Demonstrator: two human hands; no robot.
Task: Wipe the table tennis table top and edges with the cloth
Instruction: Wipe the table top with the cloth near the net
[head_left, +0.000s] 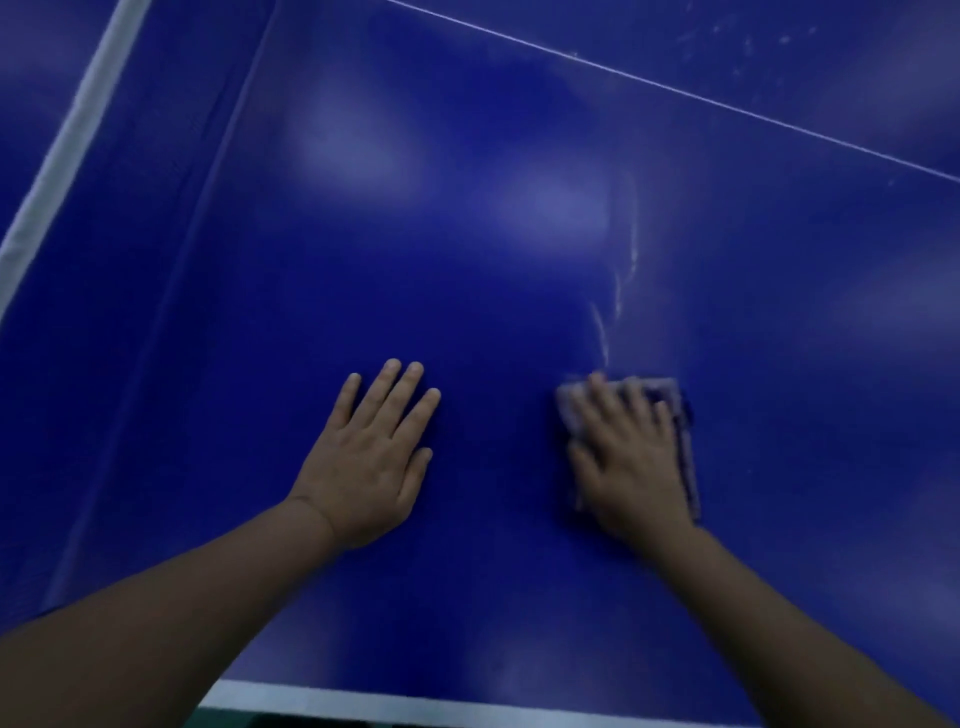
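Note:
The blue table tennis table top (467, 249) fills the view. My right hand (626, 457) presses flat on a folded greyish-purple cloth (680, 415) lying on the table; the hand and cloth are blurred. Pale streaks (621, 280) run up the surface beyond the cloth. My left hand (371, 457) rests flat on the bare table to the left of the cloth, fingers spread slightly, holding nothing.
The net's white top band (67, 156) runs diagonally at the far left. A thin white centre line (675, 88) crosses the upper right. The table's white near edge line (415, 704) lies at the bottom. Whitish specks (743, 41) mark the far right corner.

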